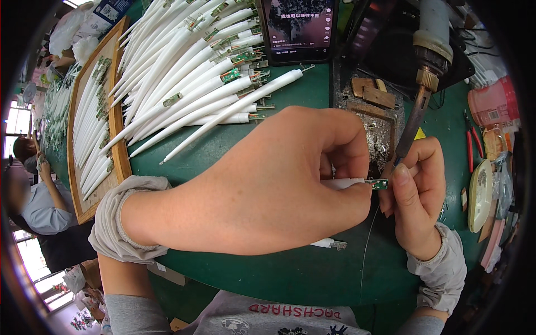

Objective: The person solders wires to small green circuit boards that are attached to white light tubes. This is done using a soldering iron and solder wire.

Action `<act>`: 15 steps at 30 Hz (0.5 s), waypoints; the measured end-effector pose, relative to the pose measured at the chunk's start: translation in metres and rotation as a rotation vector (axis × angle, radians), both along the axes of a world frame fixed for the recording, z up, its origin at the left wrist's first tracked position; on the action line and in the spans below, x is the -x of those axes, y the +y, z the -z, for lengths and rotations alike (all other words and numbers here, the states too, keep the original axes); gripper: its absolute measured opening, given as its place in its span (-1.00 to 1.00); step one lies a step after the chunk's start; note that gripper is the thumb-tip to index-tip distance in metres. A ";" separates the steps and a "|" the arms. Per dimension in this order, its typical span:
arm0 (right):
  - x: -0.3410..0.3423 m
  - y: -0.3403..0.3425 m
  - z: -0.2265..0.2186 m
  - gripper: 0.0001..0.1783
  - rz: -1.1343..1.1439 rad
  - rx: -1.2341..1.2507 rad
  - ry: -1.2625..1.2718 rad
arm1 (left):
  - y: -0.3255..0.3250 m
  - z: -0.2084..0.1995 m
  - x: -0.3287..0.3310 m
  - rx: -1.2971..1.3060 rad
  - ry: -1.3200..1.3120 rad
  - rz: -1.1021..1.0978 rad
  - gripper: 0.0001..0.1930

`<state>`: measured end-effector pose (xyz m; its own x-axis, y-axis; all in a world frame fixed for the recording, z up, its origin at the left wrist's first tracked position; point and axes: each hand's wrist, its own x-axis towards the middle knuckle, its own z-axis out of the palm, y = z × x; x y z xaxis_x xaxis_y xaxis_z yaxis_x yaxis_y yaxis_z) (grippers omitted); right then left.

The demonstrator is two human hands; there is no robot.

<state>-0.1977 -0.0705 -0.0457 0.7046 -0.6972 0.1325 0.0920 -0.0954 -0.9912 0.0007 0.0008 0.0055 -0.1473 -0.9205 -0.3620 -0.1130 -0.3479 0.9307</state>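
My left hand (251, 190) grips a white tapered stick (341, 182), most of it hidden by the palm. A small green circuit board (380, 184) pokes out of its end, beyond my left thumb. Close to that board, my right hand (416, 201) is closed in a pinch. A thin solder wire (365, 251) hangs from about those fingers toward my lap. The soldering iron (410, 120) comes down from the upper right, its tip just above my right thumb and near the board; I cannot tell whether they touch.
Many white sticks with boards (206, 95) lie piled at the left, beside a wood-framed tray (120, 148) of more. A phone (298, 33) stands at the back. Solder scraps fill a wooden box (379, 137). Red-handled pliers (470, 148) and a pale dish (481, 195) lie right. Another stick (322, 243) lies below my left hand.
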 end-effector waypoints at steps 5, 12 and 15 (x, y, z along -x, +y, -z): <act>0.001 -0.001 -0.001 -0.85 -0.006 0.006 0.002 | 0.002 0.001 0.002 0.061 -0.031 0.002 -0.88; 0.002 -0.002 -0.002 -0.85 -0.024 0.016 0.013 | 0.006 0.004 0.005 0.125 -0.205 0.146 -0.91; 0.001 -0.001 0.001 -0.85 -0.051 0.000 -0.018 | 0.024 0.028 0.015 0.548 -0.603 0.221 -0.83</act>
